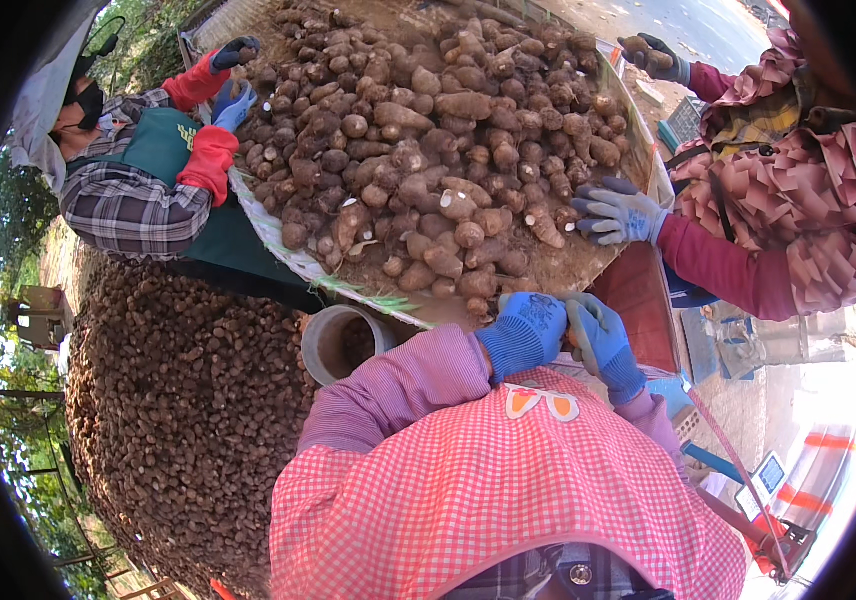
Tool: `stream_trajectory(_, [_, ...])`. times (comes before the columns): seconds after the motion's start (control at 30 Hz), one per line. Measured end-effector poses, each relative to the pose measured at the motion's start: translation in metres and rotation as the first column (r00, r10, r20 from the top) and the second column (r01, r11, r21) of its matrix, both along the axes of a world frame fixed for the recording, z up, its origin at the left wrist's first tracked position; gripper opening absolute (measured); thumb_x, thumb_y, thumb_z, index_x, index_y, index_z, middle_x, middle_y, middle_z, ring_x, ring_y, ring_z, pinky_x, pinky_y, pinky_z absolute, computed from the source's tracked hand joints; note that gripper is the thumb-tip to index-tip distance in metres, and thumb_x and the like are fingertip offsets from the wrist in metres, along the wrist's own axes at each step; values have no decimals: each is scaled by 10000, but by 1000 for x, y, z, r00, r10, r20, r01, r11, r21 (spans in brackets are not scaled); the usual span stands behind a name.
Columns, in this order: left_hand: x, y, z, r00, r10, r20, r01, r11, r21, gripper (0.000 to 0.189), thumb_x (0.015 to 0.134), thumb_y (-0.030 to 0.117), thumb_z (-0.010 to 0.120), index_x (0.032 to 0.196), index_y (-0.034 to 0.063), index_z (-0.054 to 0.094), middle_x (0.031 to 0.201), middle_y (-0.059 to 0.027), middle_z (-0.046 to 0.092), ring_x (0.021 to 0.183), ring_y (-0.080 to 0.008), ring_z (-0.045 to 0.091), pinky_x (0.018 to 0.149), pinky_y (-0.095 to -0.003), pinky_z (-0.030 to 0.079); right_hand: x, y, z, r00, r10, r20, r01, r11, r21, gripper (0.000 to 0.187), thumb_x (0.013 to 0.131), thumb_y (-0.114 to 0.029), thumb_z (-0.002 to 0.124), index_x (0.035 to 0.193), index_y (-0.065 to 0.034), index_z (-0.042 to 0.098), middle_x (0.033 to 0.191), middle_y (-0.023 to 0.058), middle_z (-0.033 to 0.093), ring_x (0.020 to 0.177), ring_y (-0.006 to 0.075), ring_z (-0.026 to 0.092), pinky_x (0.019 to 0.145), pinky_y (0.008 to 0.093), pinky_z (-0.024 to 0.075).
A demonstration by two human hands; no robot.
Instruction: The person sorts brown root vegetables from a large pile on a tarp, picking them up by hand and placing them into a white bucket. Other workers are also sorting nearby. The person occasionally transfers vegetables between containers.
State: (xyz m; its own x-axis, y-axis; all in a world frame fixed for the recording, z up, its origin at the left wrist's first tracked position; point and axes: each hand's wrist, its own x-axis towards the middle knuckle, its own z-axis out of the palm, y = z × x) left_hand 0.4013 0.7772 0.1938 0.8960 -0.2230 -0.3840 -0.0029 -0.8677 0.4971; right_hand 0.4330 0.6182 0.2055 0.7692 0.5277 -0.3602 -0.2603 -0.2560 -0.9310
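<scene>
My left hand (529,330), in a blue work glove, is at the near edge of the sorting table, its fingers curled towards my right hand. My right hand (600,341), in a blue and grey glove, is close beside it. A small orange-brown thing shows between the two hands; the gloves cover most of it, so I cannot tell what it is or which hand grips it. Just beyond my hands, a heap of brown taro-like corms (428,150) covers the table, some with white cut ends. One small corm (477,306) lies close to my left glove.
A grey plastic bucket (315,345) stands left of my arms, beside a huge pile of corms (180,420). A co-worker in red sleeves (207,161) is at the left. Another co-worker's gloved hand (623,214) rests at the table's right edge. A digital scale display (762,484) is at lower right.
</scene>
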Motion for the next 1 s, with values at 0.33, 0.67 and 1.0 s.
stream_trajectory(0.33, [27,151,15,702,-15,712,-305,897,319,592,825,130,695,1402,178,568,1415,-67,571,1295,-317,533,1097,-481,396,30,-64,4,909,-128,-396,332,797,504,459,1069,-273,471,1420,19,516,833,89,650,673,148,631,587,263,488])
stream_trajectory(0.67, [39,181,35,792,360,494,-306,933,-190,607,865,232,762,1424,127,551,1405,-126,574,1284,-310,586,1085,-438,471,34,-8,-2,957,165,-239,6,811,585,392,1049,-180,506,1388,12,549,942,90,681,805,191,684,659,294,536])
stream_trajectory(1.0, [-39,140,6,882,203,-425,-166,-710,-684,605,1059,436,478,1401,-60,528,1182,-181,678,1033,-301,700,974,-467,569,71,42,-7,735,426,-527,168,639,751,529,1078,-347,469,1477,-1,466,1337,174,643,1198,308,669,954,387,606])
